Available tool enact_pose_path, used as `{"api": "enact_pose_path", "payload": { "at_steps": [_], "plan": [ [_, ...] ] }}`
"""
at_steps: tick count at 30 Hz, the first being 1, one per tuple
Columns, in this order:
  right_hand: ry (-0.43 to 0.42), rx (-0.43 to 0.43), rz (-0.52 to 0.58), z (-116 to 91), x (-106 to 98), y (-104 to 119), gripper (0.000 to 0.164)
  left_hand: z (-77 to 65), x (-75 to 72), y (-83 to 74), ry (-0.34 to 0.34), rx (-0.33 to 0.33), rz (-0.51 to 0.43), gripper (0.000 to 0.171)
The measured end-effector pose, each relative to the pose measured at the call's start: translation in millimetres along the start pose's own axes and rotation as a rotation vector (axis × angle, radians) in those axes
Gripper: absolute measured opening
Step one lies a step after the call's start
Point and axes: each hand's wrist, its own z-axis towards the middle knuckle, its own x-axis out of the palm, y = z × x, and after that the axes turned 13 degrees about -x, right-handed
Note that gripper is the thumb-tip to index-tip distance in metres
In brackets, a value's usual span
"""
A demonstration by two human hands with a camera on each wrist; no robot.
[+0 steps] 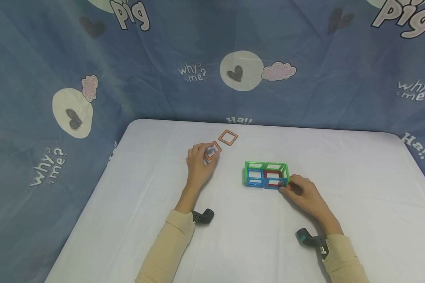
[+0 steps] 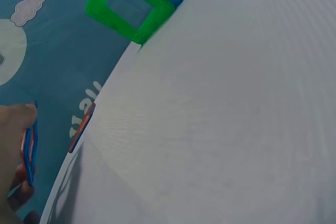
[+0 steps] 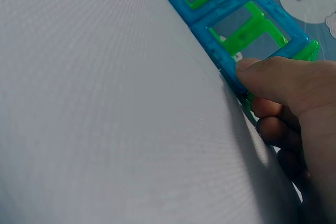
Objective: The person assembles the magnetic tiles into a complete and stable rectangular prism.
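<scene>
Between the thumb and fingers of my left hand is an orange square magnetic tile, raised at a tilt. A bluish edge shows along this tile in the left wrist view. Just beyond it, a second orange square tile lies on the table. My right hand pinches the near right corner of a box-shaped frame built from green, blue and red magnetic tiles. In the right wrist view the thumb presses a blue front tile, with the other fingers curled behind, partly hidden.
A white-covered table lies under both hands. Behind it and at the left hangs a blue printed cloth. Dark wrist cameras are strapped at both cuffs.
</scene>
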Motion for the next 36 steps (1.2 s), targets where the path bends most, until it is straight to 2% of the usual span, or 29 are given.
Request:
{"api": "enact_pose_path", "payload": {
  "at_steps": [11,18,24,28,33,36],
  "plan": [
    [0.007,0.018,-0.003,0,0,0,0.017,-3.1,2.8,-15.4,-0.033,0.064,-0.055,0.037],
    [0.005,0.019,0.002,-1,0,0,0.018,-13.3,10.6,-32.0,0.011,0.111,-0.037,0.037],
    [0.009,0.037,-0.011,-1,0,-1,0.018,-21.9,13.2,-45.8,0.037,0.177,-0.074,0.038],
    [0.010,0.045,-0.015,-5,1,0,0.018,-28.6,13.8,-51.8,0.067,0.195,-0.089,0.035],
    [0.009,0.020,-0.014,-6,5,0,0.015,-34.3,13.6,-57.5,0.082,0.204,-0.093,0.033],
    [-0.006,-0.001,-0.022,-4,4,-2,0.016,-33.5,15.6,-62.4,0.075,0.236,-0.097,0.031]
  ]
}}
